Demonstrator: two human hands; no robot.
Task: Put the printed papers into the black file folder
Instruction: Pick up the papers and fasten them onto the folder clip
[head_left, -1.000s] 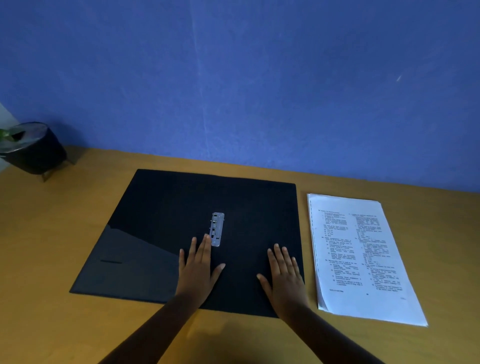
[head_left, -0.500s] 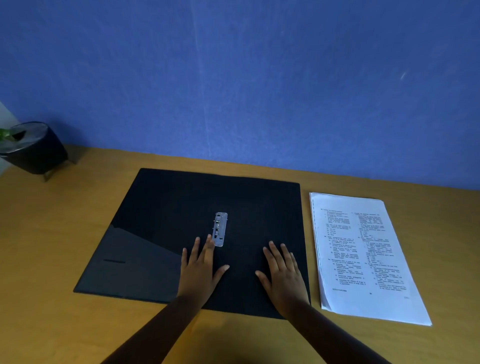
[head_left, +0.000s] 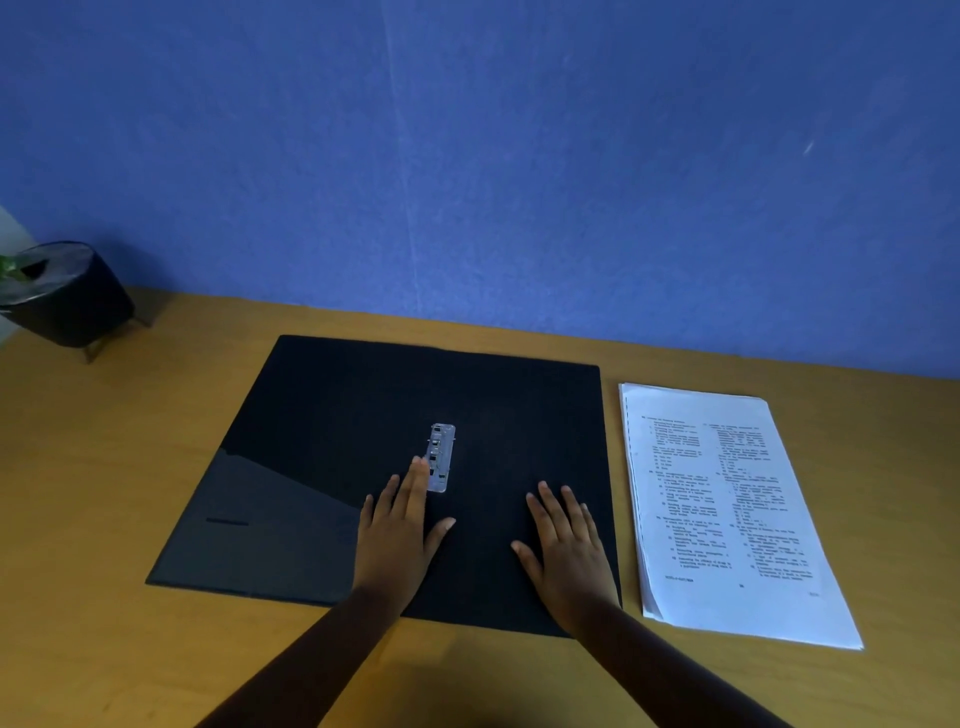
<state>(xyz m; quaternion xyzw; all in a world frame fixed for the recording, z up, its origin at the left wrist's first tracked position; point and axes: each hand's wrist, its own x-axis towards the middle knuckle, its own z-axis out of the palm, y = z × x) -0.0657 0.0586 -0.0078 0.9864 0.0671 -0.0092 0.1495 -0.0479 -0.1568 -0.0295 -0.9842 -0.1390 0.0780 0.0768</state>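
Wooden desk (head_left: 104, 467) under blue wall (head_left: 467, 156); both hands' grip open, flat, empty.

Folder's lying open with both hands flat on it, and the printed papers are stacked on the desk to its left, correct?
Not quite. The head view shows the printed papers on the desk to the right of the black file folder, beside the right hand. The folder is open, with the left hand flat on it too.
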